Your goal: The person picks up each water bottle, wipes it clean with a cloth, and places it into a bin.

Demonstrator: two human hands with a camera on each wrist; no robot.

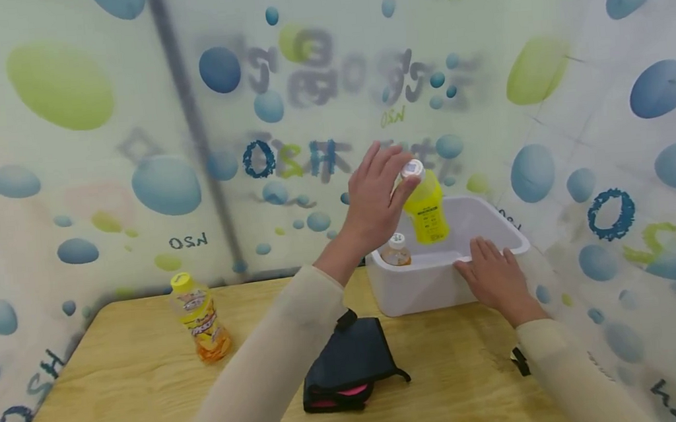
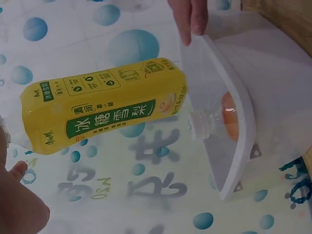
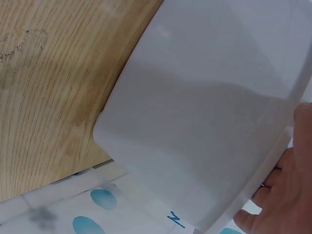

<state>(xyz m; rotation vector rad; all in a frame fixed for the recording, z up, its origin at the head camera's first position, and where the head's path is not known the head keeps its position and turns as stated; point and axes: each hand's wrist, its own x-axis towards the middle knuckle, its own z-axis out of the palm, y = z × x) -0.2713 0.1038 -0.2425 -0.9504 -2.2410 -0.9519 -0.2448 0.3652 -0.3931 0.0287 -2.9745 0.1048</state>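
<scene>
- The yellow plastic bottle with a white cap and green label [image 1: 426, 207] is held by its cap end in the left hand [image 1: 375, 198], above the open white plastic tub [image 1: 427, 283] at the far right of the wooden table [image 1: 120, 394]. The fingers are curled about the cap and neck; how firmly it is pinched cannot be told, so a slip from so small a hold is judged possible.
- A clear bottle of orange drink with a white cap [image 1: 397, 251] is seen standing inside the tub, just beneath the yellow one. It could be struck and toppled if the yellow bottle is lowered straight down.
- The tub's near rim is covered by the right hand [image 1: 495, 278], fingers laid fairly flat over the edge. Should that hand be lifted, the light tub could be shoved along the table by a knock.
- An orange-labelled bottle with a yellow cap [image 1: 200, 318] and a dark folded pouch [image 1: 350, 366] lie well apart from the tub and are judged out of harm's way.
</scene>
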